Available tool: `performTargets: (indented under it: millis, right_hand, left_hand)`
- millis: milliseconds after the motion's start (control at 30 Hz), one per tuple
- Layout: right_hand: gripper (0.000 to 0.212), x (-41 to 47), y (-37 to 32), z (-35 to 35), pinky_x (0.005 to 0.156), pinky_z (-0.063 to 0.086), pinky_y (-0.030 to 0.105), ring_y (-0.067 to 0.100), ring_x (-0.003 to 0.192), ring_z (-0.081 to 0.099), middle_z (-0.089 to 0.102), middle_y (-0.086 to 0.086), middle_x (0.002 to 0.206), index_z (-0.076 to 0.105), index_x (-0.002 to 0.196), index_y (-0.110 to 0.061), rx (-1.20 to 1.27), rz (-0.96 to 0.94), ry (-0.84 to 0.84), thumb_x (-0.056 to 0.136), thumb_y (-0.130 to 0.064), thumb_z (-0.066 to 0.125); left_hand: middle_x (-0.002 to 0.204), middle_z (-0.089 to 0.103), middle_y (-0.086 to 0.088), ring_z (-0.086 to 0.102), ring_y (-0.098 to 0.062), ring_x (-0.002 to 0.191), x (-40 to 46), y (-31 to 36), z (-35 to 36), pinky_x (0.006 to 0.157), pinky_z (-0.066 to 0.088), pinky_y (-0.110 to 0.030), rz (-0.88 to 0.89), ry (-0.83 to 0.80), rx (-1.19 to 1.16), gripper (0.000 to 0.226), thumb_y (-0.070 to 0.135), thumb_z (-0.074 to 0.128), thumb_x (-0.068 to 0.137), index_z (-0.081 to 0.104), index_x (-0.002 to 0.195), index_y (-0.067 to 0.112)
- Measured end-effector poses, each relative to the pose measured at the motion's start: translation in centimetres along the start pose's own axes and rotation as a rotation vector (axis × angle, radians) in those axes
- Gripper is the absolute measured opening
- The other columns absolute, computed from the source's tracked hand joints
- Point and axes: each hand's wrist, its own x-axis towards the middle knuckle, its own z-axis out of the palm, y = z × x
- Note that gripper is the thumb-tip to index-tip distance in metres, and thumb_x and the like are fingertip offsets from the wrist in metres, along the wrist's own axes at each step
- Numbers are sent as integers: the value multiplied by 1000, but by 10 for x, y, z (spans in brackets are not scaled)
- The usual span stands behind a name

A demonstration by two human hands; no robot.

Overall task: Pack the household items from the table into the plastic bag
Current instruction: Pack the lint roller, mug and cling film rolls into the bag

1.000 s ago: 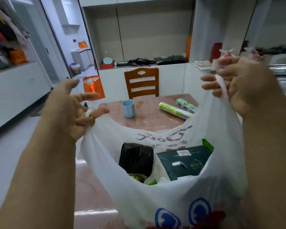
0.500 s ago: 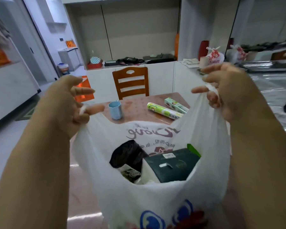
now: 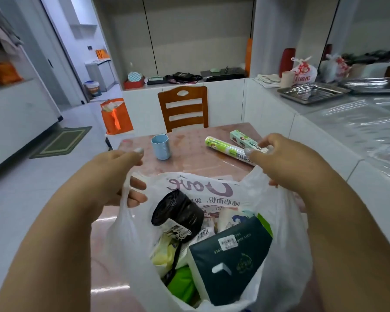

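A white plastic bag (image 3: 131, 239) stands open on the pink table (image 3: 189, 161), low in the head view. Inside lie a black roll of bin bags (image 3: 178, 212), a dark green packet (image 3: 230, 257) and yellow and green items. My left hand (image 3: 113, 176) grips the bag's left handle. My right hand (image 3: 288, 163) holds the right handle at the rim. Farther back on the table stand a light blue cup (image 3: 160, 146), a green-white roll (image 3: 225, 149) and a green box (image 3: 245, 139), partly hidden by my right fingers.
A wooden chair (image 3: 182, 106) stands at the table's far side. An orange bag (image 3: 116, 115) sits on the floor to the left. A white counter on the right carries a metal tray (image 3: 311, 92) and a tied bag (image 3: 303, 70).
Both hands have come down and closer together, lowering the bag onto the table. Its mouth now sags open and shows more of the contents.
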Motion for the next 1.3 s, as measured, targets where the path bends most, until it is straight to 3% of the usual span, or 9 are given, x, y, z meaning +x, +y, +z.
performTargets:
  millis: [133,233,333,500,667,833,1033,1133,1300]
  right_hand:
    - [60,-11,-3,-6,74,47,33,24,96,59,60,4,122,39,135,-27,-46,17,67,88,-64,44]
    - [60,-20,-6,-13,73,41,34,29,104,57,59,8,126,41,134,-23,-246,29,171,89,-63,41]
    - [55,-32,-17,-23,72,37,32,26,102,55,56,9,125,48,130,-25,-291,-52,214,91,-63,39]
    - [41,-14,-60,-35,58,34,26,17,88,54,59,3,103,58,117,-21,-179,-259,127,96,-52,41]
    - [49,60,-105,-25,70,46,28,19,85,57,61,5,94,57,125,-12,-256,-355,-19,97,-49,41]
    - [54,127,-122,-16,60,54,27,19,70,66,67,8,88,57,120,-7,-298,-288,-292,93,-53,47]
    - [51,180,-97,36,85,57,38,28,88,69,68,17,103,52,130,-7,-199,-149,-580,98,-45,41]
    - [65,199,-75,83,94,53,44,35,101,66,64,25,115,45,136,-4,12,8,-728,96,-55,37]
    - [77,213,-51,149,98,47,45,41,116,56,53,31,124,35,141,-1,236,219,-880,94,-63,30]
  left_hand:
    - [95,68,-20,65,-28,57,-5,2,-1,63,57,-36,13,14,71,41,48,48,93,58,115,14]
    - [90,69,-18,69,-28,57,-6,4,-3,62,59,-36,30,32,232,48,54,45,92,57,115,13]
    - [79,71,-15,72,-28,66,-10,12,-6,69,60,-39,48,35,495,56,63,39,88,60,101,13]
    - [71,68,-11,66,-23,62,7,55,-2,54,52,-30,181,114,799,72,69,31,85,60,106,6]
    - [79,68,-11,68,-23,63,54,106,19,48,51,-27,233,48,761,74,72,37,82,57,117,10]
    - [91,71,-15,70,-24,71,107,122,40,61,57,-30,123,-127,795,68,64,44,85,59,121,8]
    - [91,70,-17,72,-29,84,180,72,60,79,59,-38,-85,-315,661,63,62,44,89,58,119,8]
    - [114,63,-27,66,-37,100,209,29,71,90,55,-44,-224,-392,513,70,62,44,89,50,131,6]
    - [141,39,-34,60,-41,105,228,-19,91,73,52,-39,-364,-381,301,79,57,44,93,23,149,5]
